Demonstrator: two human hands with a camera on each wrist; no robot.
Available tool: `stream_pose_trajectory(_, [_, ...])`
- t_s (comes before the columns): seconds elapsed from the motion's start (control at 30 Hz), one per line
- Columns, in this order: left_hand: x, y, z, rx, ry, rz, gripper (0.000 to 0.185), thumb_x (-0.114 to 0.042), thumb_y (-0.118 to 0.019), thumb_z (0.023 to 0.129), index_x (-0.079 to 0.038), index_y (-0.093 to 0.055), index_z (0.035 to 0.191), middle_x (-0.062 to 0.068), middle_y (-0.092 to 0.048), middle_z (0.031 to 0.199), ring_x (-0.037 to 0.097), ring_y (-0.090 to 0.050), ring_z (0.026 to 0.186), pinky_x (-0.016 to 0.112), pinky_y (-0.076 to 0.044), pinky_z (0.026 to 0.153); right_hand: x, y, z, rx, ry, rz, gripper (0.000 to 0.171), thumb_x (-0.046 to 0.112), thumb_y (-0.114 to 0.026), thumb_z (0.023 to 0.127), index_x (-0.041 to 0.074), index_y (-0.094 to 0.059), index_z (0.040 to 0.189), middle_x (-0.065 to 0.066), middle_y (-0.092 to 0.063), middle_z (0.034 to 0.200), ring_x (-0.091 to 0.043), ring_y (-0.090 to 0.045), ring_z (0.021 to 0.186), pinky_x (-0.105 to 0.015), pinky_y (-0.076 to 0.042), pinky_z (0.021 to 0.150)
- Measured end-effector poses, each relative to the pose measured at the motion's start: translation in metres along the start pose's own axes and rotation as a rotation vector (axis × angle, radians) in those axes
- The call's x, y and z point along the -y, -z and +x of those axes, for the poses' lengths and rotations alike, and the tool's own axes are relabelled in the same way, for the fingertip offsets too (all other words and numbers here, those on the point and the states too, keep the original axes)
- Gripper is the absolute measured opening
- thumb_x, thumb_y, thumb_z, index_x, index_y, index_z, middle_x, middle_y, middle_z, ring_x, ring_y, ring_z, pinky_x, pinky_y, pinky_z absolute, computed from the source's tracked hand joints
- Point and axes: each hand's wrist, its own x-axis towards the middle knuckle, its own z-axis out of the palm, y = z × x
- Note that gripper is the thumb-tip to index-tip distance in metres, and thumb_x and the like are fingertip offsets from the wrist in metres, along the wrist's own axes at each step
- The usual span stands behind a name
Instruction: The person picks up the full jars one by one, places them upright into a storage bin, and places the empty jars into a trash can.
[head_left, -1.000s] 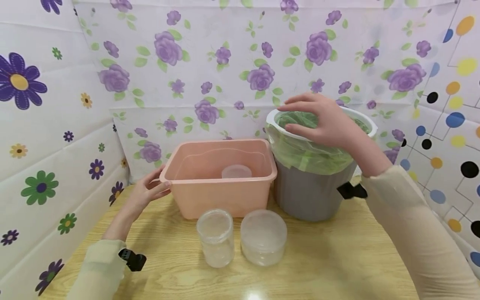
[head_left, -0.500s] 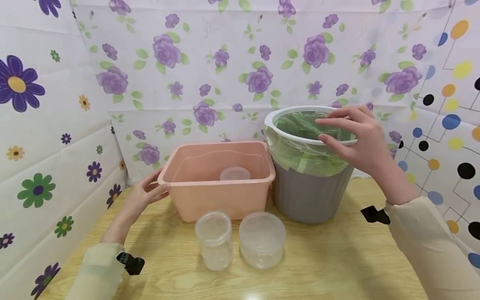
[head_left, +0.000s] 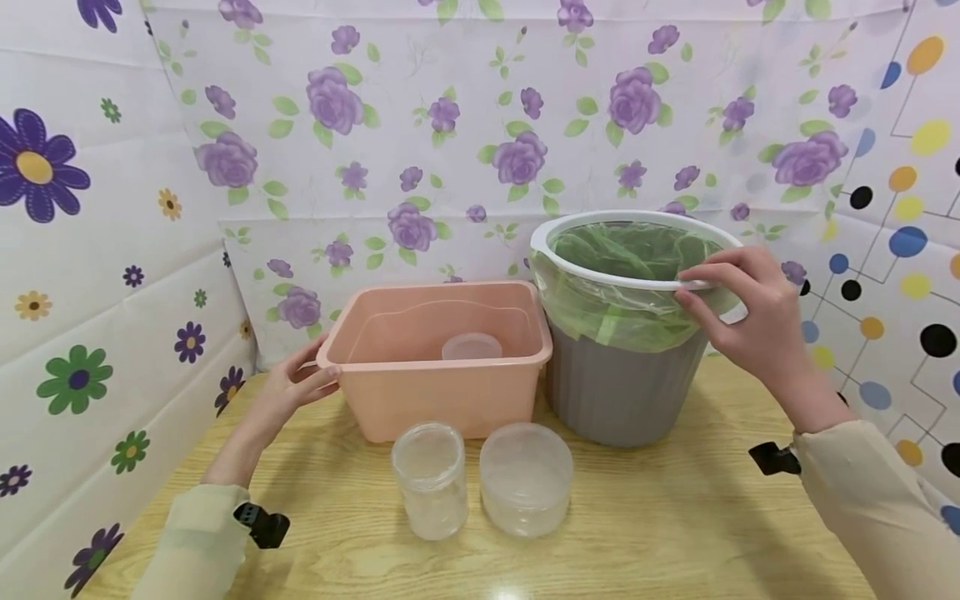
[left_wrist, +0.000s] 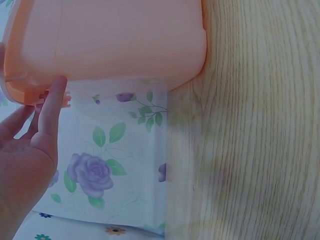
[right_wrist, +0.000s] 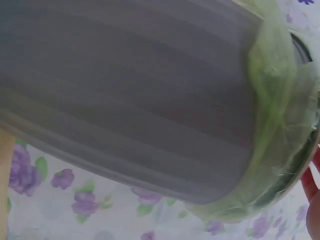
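Note:
My left hand (head_left: 288,392) holds the left end of a pink plastic basin (head_left: 442,396). In the left wrist view its thumb (left_wrist: 55,100) lies against the basin's outer wall below the rim. To the right stands a grey trash can (head_left: 622,387), lined with a green plastic bag (head_left: 600,321) folded out over its top. A white ring (head_left: 558,225) sits around the can's mouth. My right hand (head_left: 753,317) pinches the ring's front right edge between thumb and fingers. Only fingertips of this hand show at the right wrist view's edge.
In front of the basin stand a tall clear jar (head_left: 431,483) and a wide lidded clear jar (head_left: 527,479) on the wooden table (head_left: 660,517). A round translucent piece (head_left: 471,346) is inside the basin. Flowered sheets (head_left: 420,100) hang close behind and at the sides.
The right hand has moved from above the can's mouth to the right and down, and its fingers have closed on the white ring. The left hand stays at the basin.

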Motion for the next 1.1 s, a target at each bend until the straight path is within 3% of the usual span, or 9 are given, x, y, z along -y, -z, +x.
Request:
stream_pose_trajectory(0.17, [-0.001, 0.0, 0.0, 0.001, -0.008, -0.008, 0.072, -0.016, -0.058, 0.1, -0.01, -0.017, 0.159, 0.008, -0.045, 0.141, -0.007, -0.063, 0.106, 0.021, -0.056, 0.09, 0.0, -0.011, -0.012, -0.081, -0.016, -0.013, 0.054, 0.051, -0.067, 0.09, -0.002, -0.073, 0.094, -0.027, -0.06, 0.091, -0.043, -0.049, 0.089, -0.028, -0.031, 0.095])
stream_pose_trajectory(0.37, [-0.001, 0.0, -0.001, 0.012, -0.012, 0.009, 0.072, -0.017, -0.056, 0.101, -0.011, -0.015, 0.16, 0.023, -0.033, 0.151, -0.008, -0.062, 0.107, 0.023, -0.056, 0.09, 0.004, -0.023, -0.018, -0.17, -0.098, -0.002, 0.048, 0.045, -0.071, 0.089, -0.002, -0.073, 0.094, -0.027, -0.056, 0.092, -0.041, -0.048, 0.088, -0.03, -0.028, 0.097])
stream_pose_trajectory(0.47, [0.0, 0.001, -0.001, 0.014, -0.009, 0.009, 0.072, -0.018, -0.056, 0.101, -0.011, -0.014, 0.16, 0.022, -0.034, 0.151, -0.007, -0.062, 0.107, 0.024, -0.056, 0.09, 0.009, -0.024, -0.016, -0.184, -0.128, 0.013, 0.044, 0.04, -0.074, 0.088, -0.004, -0.073, 0.093, -0.028, -0.054, 0.09, -0.04, -0.046, 0.086, -0.028, -0.026, 0.098])
stream_pose_trajectory(0.57, [0.001, 0.0, 0.0, 0.014, -0.011, 0.001, 0.072, -0.017, -0.057, 0.101, -0.011, -0.016, 0.16, 0.012, -0.041, 0.145, -0.006, -0.063, 0.107, 0.024, -0.057, 0.09, 0.012, -0.023, -0.017, -0.194, -0.152, 0.022, 0.042, 0.037, -0.075, 0.087, -0.004, -0.073, 0.094, -0.028, -0.052, 0.088, -0.021, -0.047, 0.085, -0.027, -0.025, 0.097])
stream_pose_trajectory(0.7, [0.0, 0.0, 0.001, 0.01, -0.01, -0.003, 0.072, -0.017, -0.057, 0.101, -0.01, -0.015, 0.16, 0.008, -0.042, 0.143, -0.007, -0.063, 0.106, 0.024, -0.057, 0.09, 0.015, -0.025, -0.017, -0.231, -0.175, 0.039, 0.038, 0.032, -0.078, 0.085, -0.004, -0.074, 0.094, -0.028, -0.051, 0.089, 0.004, -0.04, 0.096, -0.027, -0.025, 0.097])
stream_pose_trajectory(0.9, [-0.005, -0.001, 0.0, 0.017, 0.014, 0.013, 0.073, -0.017, -0.056, 0.101, -0.01, -0.012, 0.16, 0.021, -0.031, 0.151, -0.009, -0.061, 0.107, 0.021, -0.057, 0.089, 0.02, -0.027, -0.016, -0.263, -0.182, 0.056, 0.029, 0.022, -0.081, 0.083, -0.005, -0.074, 0.093, -0.03, -0.053, 0.091, 0.005, -0.042, 0.101, -0.027, -0.027, 0.098])
stream_pose_trajectory(1.1, [-0.014, 0.002, -0.001, 0.066, 0.047, 0.109, 0.074, -0.023, -0.056, 0.101, -0.013, -0.013, 0.16, 0.021, -0.036, 0.146, -0.01, -0.059, 0.106, 0.019, -0.055, 0.091, 0.02, -0.023, -0.018, -0.229, -0.213, 0.049, 0.02, 0.001, -0.081, 0.077, -0.005, -0.074, 0.095, -0.029, -0.051, 0.091, 0.005, -0.04, 0.101, -0.024, -0.028, 0.098])
